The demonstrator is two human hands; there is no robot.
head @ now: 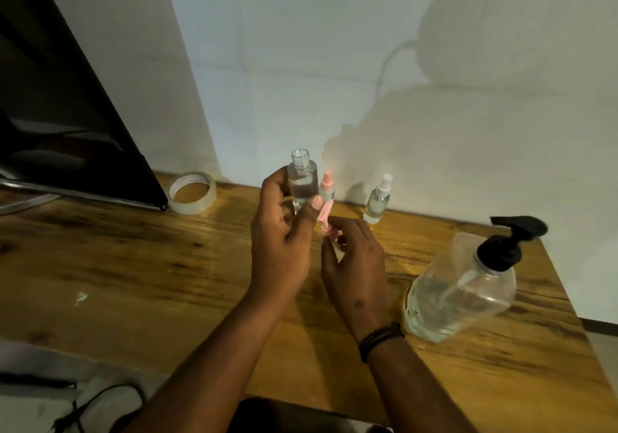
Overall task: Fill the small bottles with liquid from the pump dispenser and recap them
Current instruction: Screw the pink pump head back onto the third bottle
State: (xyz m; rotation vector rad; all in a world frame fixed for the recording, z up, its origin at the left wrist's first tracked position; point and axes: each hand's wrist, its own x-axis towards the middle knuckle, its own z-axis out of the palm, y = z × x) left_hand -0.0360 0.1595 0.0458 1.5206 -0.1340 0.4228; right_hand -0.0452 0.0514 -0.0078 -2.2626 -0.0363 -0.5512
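Note:
My left hand (pixel 282 242) holds a small clear bottle (pixel 303 182) upright above the wooden table (pixel 133 265); its neck is uncapped and liquid sits in its lower part. My right hand (pixel 354 262) pinches a pink spray cap (pixel 326 218) just right of and below that bottle. Behind them stand a pink-capped small bottle (pixel 327 187) and a white-capped small bottle (pixel 378 200) near the wall. The large clear pump dispenser (pixel 465 285) with a black pump head stands at the right, partly filled.
A roll of clear tape (pixel 192 192) lies at the back left beside a dark monitor (pixel 67 115). The table's right edge runs close behind the dispenser. A black cable (pixel 100 402) lies on the floor at the lower left.

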